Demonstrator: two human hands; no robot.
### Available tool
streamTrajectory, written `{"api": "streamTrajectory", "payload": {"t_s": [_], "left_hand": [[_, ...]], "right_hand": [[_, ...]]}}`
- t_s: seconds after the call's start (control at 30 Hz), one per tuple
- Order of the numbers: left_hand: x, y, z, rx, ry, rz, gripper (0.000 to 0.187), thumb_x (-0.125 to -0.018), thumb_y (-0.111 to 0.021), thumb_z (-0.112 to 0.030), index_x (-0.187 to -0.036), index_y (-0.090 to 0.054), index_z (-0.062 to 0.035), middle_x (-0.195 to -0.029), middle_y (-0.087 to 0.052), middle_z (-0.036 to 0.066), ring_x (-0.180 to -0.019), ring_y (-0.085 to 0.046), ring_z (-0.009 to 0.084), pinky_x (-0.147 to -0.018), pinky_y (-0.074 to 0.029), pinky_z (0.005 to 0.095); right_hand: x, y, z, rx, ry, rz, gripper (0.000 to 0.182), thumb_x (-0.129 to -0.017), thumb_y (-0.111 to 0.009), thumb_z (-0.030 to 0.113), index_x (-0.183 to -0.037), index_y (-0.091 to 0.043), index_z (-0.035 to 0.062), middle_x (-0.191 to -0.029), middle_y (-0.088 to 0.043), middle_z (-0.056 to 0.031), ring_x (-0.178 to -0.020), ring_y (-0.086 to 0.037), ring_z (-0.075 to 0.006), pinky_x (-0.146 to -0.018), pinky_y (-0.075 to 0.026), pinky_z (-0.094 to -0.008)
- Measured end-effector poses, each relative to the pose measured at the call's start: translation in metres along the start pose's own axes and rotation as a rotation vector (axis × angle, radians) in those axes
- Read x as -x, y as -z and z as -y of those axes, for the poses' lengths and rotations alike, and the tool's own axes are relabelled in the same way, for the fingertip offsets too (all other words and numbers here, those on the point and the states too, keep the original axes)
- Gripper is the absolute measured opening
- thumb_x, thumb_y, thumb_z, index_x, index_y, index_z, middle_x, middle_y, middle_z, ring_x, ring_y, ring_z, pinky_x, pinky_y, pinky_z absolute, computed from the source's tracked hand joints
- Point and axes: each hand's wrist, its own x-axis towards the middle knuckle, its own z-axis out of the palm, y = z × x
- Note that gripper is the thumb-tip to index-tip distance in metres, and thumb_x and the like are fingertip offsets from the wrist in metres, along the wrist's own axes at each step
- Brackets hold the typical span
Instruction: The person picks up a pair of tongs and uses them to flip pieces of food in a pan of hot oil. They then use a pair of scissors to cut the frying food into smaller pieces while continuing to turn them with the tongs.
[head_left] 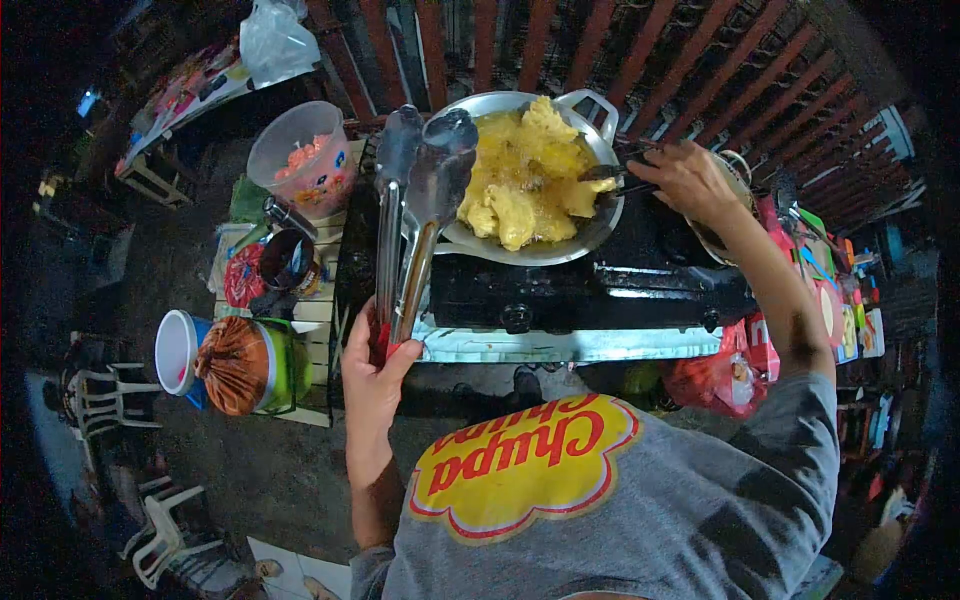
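My left hand (378,365) is closed around the lower end of metal tongs (390,240), whose broad heads point up beside the pan's left rim. A wide metal pan (610,225) on the stove holds bubbling oil (545,185) and several yellow battered pieces (515,215). My right hand (690,182) grips a dark utensil (632,187) that reaches over the pan's right rim. Its far end meets a smaller battered piece (585,195); I cannot tell what kind of utensil it is.
The black stove (590,290) has front knobs. At left stand a clear tub (300,165) with orange-pink contents, a dark mug (288,260) and a white bucket (177,350). Red plastic bags (720,375) hang at front right. Behind the stove runs a slatted fence (650,60).
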Motion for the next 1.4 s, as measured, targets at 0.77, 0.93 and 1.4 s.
{"api": "streamTrajectory", "payload": {"t_s": [0.77, 0.93, 1.4], "left_hand": [[-0.010, 0.032, 0.016, 0.005, -0.032, 0.040, 0.060, -0.078, -0.069, -0.010, -0.132, -0.043, -0.0042, -0.098, -0.059, 0.001, -0.075, -0.050, 0.0045, -0.063, -0.041, 0.0179], [-0.011, 0.032, 0.012, 0.035, -0.003, 0.048, 0.060, -0.078, -0.069, -0.011, -0.131, -0.043, -0.0041, -0.098, -0.058, 0.000, -0.077, -0.050, 0.0053, -0.066, -0.041, 0.0182], [-0.003, 0.041, 0.020, 0.017, -0.017, 0.022, 0.062, -0.077, -0.073, -0.018, -0.130, -0.044, -0.0037, -0.097, -0.059, 0.000, -0.075, -0.050, 0.0049, -0.063, -0.041, 0.0188]], "right_hand": [[0.012, 0.016, -0.004, -0.636, -0.742, 0.296, 0.051, -0.073, -0.067, 0.049, -0.110, -0.066, 0.0138, -0.115, -0.062, -0.0118, -0.110, -0.055, -0.0256, -0.094, -0.040, -0.0344], [0.008, 0.047, 0.019, -0.374, -0.741, 0.138, 0.054, -0.072, -0.064, 0.055, -0.114, -0.064, 0.0203, -0.109, -0.063, -0.0143, -0.107, -0.056, -0.0308, -0.088, -0.045, -0.0412], [0.030, 0.070, 0.068, -0.301, -0.426, 0.128, 0.058, -0.065, -0.074, 0.040, -0.117, -0.061, 0.0185, -0.109, -0.061, -0.0082, -0.096, -0.062, -0.0284, -0.084, -0.048, -0.0383]]}}
